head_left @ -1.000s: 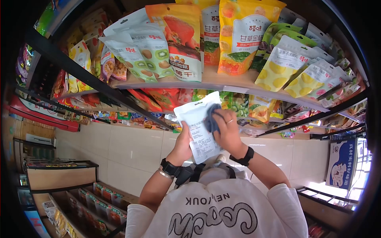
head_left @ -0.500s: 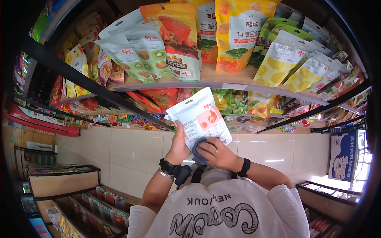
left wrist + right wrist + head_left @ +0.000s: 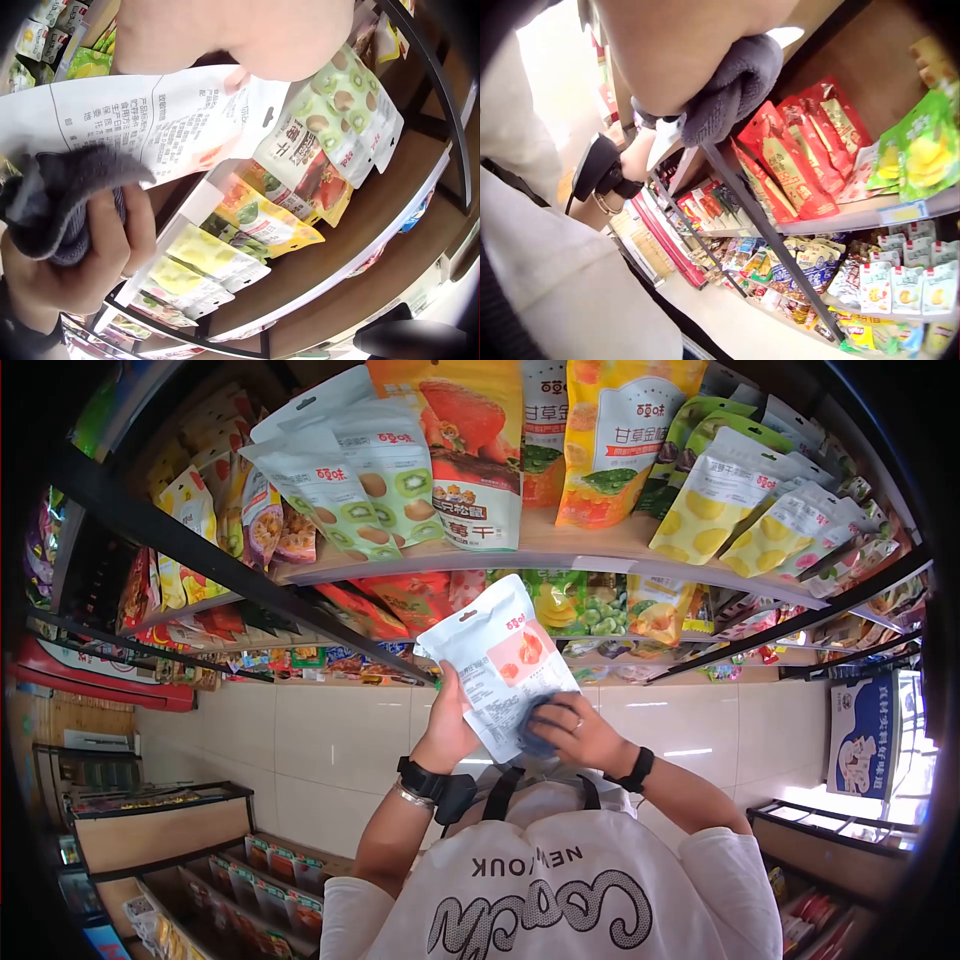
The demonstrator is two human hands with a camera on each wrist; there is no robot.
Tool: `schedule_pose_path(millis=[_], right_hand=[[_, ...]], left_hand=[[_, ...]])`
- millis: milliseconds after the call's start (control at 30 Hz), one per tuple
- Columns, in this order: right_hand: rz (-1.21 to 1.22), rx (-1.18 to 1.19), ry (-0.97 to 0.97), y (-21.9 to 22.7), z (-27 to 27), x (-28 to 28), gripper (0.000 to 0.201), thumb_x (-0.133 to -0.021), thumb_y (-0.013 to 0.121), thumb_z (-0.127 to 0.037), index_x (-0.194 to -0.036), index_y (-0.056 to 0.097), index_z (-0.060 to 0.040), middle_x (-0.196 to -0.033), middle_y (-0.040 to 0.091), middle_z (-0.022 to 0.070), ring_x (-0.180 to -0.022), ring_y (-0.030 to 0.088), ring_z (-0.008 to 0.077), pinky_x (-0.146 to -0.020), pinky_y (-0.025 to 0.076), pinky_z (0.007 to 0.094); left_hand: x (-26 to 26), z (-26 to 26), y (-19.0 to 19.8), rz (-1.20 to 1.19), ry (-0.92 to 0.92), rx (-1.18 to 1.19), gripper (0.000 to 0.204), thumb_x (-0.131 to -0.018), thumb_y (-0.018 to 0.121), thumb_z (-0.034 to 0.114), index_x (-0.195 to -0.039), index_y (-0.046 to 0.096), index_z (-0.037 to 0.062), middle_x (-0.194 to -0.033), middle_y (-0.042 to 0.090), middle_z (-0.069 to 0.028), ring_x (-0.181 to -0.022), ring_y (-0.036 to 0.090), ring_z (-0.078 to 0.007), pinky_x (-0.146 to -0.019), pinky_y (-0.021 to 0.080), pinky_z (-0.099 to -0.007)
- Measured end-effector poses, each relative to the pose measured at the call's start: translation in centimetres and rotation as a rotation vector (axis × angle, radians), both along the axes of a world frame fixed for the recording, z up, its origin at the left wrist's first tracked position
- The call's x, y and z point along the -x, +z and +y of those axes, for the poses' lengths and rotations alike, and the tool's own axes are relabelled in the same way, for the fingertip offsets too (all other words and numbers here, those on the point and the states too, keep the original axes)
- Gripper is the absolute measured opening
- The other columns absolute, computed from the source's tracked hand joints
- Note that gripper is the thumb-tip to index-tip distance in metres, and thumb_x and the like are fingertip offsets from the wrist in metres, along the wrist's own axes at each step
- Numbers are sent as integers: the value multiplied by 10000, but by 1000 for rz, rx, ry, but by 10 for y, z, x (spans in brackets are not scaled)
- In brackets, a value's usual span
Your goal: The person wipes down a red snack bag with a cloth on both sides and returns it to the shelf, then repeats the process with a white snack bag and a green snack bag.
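Observation:
A white snack pouch (image 3: 490,645), its printed back with a pink fruit picture facing up, is in front of the body at the lower shelf's height. My left hand (image 3: 447,728) grips it along the left edge, thumb on the printed face. Bunched in my right hand (image 3: 590,740) is a dark grey cloth (image 3: 540,728), pressed against the pouch's lower right corner. In the left wrist view the cloth (image 3: 67,199) overlaps the pouch's printed text. The right wrist view shows folds of the cloth (image 3: 739,90) below my right hand; the pouch is mostly hidden there.
Ahead is a shelf (image 3: 590,565) with upright pouches, among them kiwi pouches (image 3: 385,490), an orange strawberry pouch (image 3: 470,450) and a yellow pouch (image 3: 630,440). Red packs (image 3: 791,157) stand on a lower shelf. Behind are a tiled floor (image 3: 320,730) and low display bins (image 3: 240,880).
My right hand with the cloth moved from the pouch's upper right down to its lower edge, then back right to the lower right corner. The pouch tilted; my left hand keeps its grip.

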State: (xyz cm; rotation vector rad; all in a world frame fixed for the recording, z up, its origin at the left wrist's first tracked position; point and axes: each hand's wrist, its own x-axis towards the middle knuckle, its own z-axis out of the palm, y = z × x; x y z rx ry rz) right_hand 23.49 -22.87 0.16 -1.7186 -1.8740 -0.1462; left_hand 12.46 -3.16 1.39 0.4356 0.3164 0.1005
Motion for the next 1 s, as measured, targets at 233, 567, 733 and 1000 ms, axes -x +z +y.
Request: schedule_pose_path(millis=[233,567,733,1000], right_hand=[[211,-162,-318,23,34,-8,548,-570,601,36,-1112,542,-15,-1154,505,161,-1029,484,376,-901,422,455],[226,-37,-407,-3,38,43,577,-608,583,47,-1175,478,62,-1231,450,223,-1153,426,432,-991,377,514],[308,-4,-406,-12,44,55,578,-650,616,8,-1200,454,82,-1255,428,258,-1199,401,462,-1015,364,504],[415,92,-398,-6,59,53,737,-726,741,-242,-1290,389,76,-1338,373,276,-1246,374,448,-1052,325,483]], left_hand=[[21,5,-3,62,-175,-85,707,-956,213,582,-1428,290,62,-1406,426,-111,-1277,433,-273,-1064,346,-429],[23,5,-30,-20,-267,-89,736,-945,186,604,-1428,298,60,-1408,419,-88,-1271,433,-226,-1072,338,-408],[9,-1,-35,-75,-247,-174,737,-943,191,611,-1427,298,66,-1401,409,-62,-1285,396,-176,-1074,319,-366],[-8,1,-36,71,-310,-153,682,-947,240,596,-1370,341,72,-1320,463,-88,-1203,489,-176,-1016,405,-354]])
